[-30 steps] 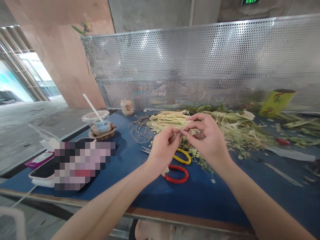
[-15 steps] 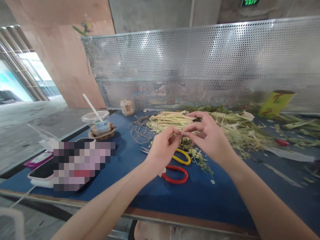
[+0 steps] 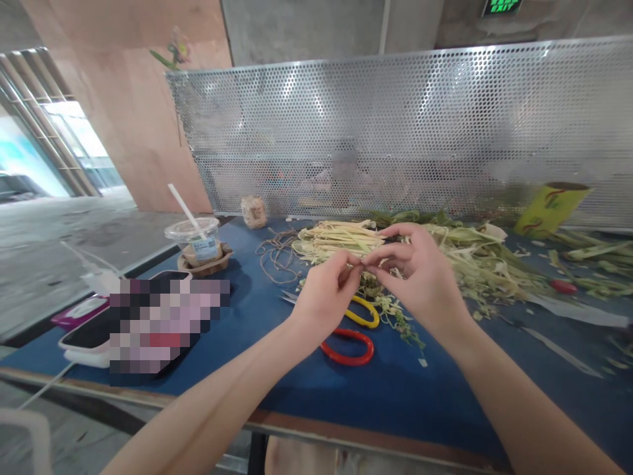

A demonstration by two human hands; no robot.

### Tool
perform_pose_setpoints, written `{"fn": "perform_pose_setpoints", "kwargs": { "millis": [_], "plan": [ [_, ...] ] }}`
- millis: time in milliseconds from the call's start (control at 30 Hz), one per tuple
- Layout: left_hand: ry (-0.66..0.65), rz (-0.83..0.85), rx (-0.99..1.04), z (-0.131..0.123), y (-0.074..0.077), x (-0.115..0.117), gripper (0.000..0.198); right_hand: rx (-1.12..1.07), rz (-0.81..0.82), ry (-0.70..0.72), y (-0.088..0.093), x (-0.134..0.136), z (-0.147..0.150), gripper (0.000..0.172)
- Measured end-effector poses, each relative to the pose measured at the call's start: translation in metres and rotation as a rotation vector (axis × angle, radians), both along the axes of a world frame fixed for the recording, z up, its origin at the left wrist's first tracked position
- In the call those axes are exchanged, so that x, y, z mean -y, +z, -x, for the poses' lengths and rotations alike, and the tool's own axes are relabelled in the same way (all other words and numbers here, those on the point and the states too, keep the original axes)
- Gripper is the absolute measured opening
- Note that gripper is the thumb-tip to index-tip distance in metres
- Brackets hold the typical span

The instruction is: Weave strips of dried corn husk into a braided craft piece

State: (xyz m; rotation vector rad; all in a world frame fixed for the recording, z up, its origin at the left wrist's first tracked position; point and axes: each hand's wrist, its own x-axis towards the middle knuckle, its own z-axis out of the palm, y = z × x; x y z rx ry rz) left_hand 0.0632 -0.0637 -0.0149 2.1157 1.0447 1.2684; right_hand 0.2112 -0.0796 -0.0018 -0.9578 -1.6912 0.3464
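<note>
My left hand [image 3: 330, 293] is closed in a pinch over the middle of the table, its fingertips meeting those of my right hand [image 3: 418, 277]. Thumb and forefinger of the right hand are pinched together too, the other fingers curved. Whatever lies between the fingertips is too small to make out. Just behind them is a bundle of pale, flattened plant strips [image 3: 336, 239]. Beneath the hands lies a pair of scissors with one yellow and one red handle loop [image 3: 349, 348], blades pointing left. Small green plant scraps [image 3: 390, 310] are scattered beside it.
A lidded cup with a straw [image 3: 204, 247] stands left on the blue table [image 3: 395, 402], near phones [image 3: 89, 328] and a pixelated item. Brown cord [image 3: 279, 257] lies behind. Leafy husks [image 3: 475, 257], a yellow tube [image 3: 548, 208] and a knife-like strip [image 3: 561, 351] are right. A perforated metal screen [image 3: 386, 132] rises behind.
The whole view has shifted slightly, so things sit a little further right. Both hands keep their pinched pose with fingertips together; otherwise little differs.
</note>
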Motion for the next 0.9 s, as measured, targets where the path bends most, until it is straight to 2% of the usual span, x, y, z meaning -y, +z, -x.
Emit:
{"fn": "perform_pose_setpoints", "kwargs": {
  "millis": [200, 300, 400, 467, 600, 667, 733, 833, 900],
  "plan": [
    [0.015, -0.007, -0.04, 0.0, -0.001, 0.0, 0.007, 0.1, -0.127, -0.165, -0.009, 0.0, 0.008, 0.032],
    [0.017, 0.013, 0.002, -0.003, -0.004, 0.0, 0.009, 0.242, -0.277, -0.289, -0.015, 0.001, 0.012, 0.03],
    [-0.004, 0.082, 0.128, -0.009, -0.005, 0.0, 0.014, 0.404, -0.464, -0.337, -0.019, -0.002, 0.013, 0.034],
    [-0.055, 0.204, 0.238, -0.013, -0.004, 0.001, 0.019, 0.469, -0.585, -0.319, -0.021, -0.005, 0.011, 0.037],
    [-0.228, 0.582, 0.459, -0.017, 0.005, 0.005, 0.022, 0.509, -0.783, -0.267, -0.022, -0.01, 0.006, 0.039],
    [-0.275, 0.668, 0.534, -0.017, 0.008, 0.007, 0.019, 0.526, -0.835, -0.246, -0.021, -0.011, 0.005, 0.037],
    [-0.283, 0.625, 0.574, -0.015, 0.008, 0.008, 0.011, 0.539, -0.815, -0.228, -0.02, -0.011, 0.005, 0.031],
    [-0.29, 0.386, 0.539, -0.013, 0.005, 0.01, 0.024, 0.482, -0.74, -0.215, -0.019, -0.01, 0.005, 0.024],
    [-0.305, 0.259, 0.469, -0.012, 0.003, 0.011, 0.024, 0.392, -0.731, -0.214, -0.019, -0.01, 0.004, 0.025]
  ]
}}
